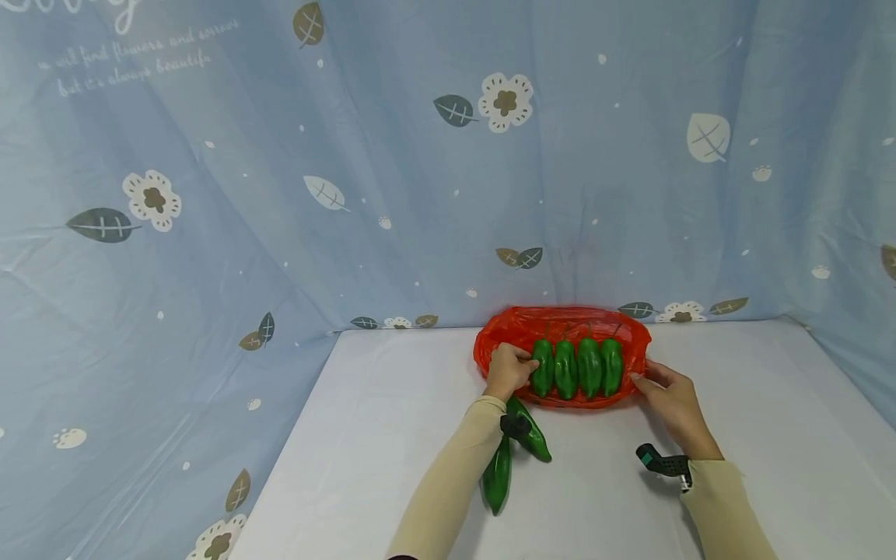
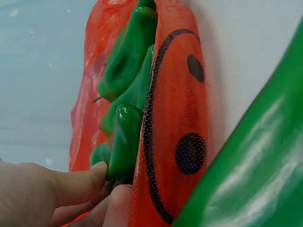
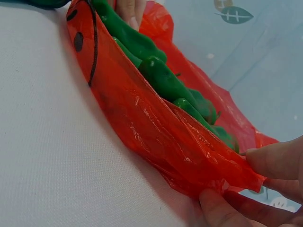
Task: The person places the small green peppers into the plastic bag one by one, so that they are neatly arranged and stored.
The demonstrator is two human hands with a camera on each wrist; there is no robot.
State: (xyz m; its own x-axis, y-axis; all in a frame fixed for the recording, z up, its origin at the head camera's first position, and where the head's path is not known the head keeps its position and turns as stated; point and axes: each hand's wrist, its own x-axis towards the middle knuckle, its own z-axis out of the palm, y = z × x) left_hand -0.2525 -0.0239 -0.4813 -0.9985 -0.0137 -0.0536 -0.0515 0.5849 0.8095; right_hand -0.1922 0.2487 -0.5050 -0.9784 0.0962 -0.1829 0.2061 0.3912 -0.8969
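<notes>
A red plastic bag (image 1: 500,330) lies with its mouth open at the back of the table, and several green peppers (image 1: 565,369) lie side by side in it. My left hand (image 1: 509,369) reaches over the bag's left part. Its thumb and fingers pinch the leftmost pepper (image 2: 124,142); the fingertips are partly hidden. At the bag's right end, my right hand (image 1: 673,404) grips the plastic edge (image 3: 246,177) between thumb and fingers. Two more green peppers, one lower (image 1: 497,478) and one higher (image 1: 533,439), lie on the table by the left forearm.
The white table (image 1: 364,435) meets a blue patterned curtain (image 1: 420,194) right behind the bag. A black wrist camera (image 1: 661,460) juts from the right wrist, and another (image 1: 516,426) from the left, over the loose peppers. Black markings (image 2: 190,153) are printed on the bag.
</notes>
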